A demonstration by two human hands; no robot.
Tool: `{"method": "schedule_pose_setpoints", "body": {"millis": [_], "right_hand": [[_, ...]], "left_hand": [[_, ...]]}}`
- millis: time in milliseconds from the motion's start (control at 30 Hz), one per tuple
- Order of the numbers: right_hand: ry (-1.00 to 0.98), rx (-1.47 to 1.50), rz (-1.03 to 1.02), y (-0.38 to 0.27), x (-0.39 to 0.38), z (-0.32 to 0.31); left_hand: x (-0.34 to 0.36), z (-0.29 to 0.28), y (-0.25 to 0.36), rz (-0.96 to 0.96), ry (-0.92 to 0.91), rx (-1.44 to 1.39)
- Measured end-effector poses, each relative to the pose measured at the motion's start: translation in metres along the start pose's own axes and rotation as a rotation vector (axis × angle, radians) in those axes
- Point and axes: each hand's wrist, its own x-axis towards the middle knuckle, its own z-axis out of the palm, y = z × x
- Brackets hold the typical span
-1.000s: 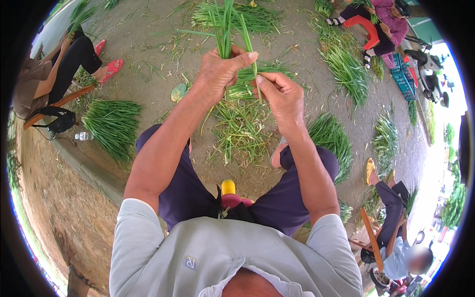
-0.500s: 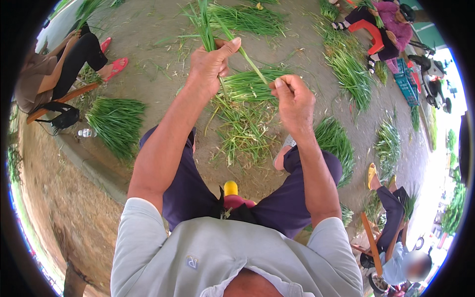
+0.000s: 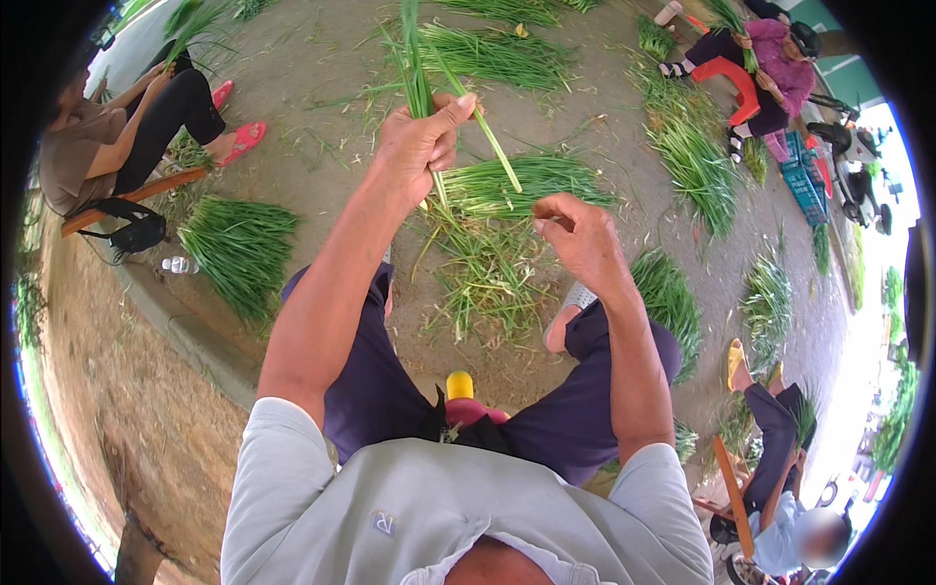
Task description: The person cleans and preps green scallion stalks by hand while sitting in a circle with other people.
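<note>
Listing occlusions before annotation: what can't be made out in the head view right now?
- Held green stalks: tips cut off by the head view's top edge; gripped stretch hidden by the left hand.
- Right hand: palm hidden by its own back; any scrap pinched there is too small to tell.
- Yellow-and-red object: partly hidden by the dark trousers.
- Seated person, lower right: head blurred.

Outdoors, daylight. Floor: flat grey paved ground [image 3: 327,219]. Low grey concrete kerb [image 3: 185,333] curves along left, uneven brown bare earth [image 3: 88,361] beyond it. Furniture: narrow brown wooden bench [image 3: 136,198] at left, orange-brown wooden seat [image 3: 733,495] lower right, partly hidden. Upper right: flat teal-green panel [image 3: 866,74], can't tell if wall. Leafy green trees [image 3: 888,434] on right rim; light blown out white there.
</note>
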Motion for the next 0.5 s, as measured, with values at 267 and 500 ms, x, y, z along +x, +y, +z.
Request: {"method": "schedule_pose_setpoints", "body": {"millis": [267, 500], "right_hand": [[-0.034, 0.598, 0.231, -0.032, 0.009, 0.004], [-0.064, 0.676, 0.217, -0.026, 0.015, 0.012]], "left_hand": [[-0.008, 0.018, -0.010, -0.046, -0.067, 0.050], [-0.011, 0.025, -0.016, -0.063, -0.084, 0.092]]}}
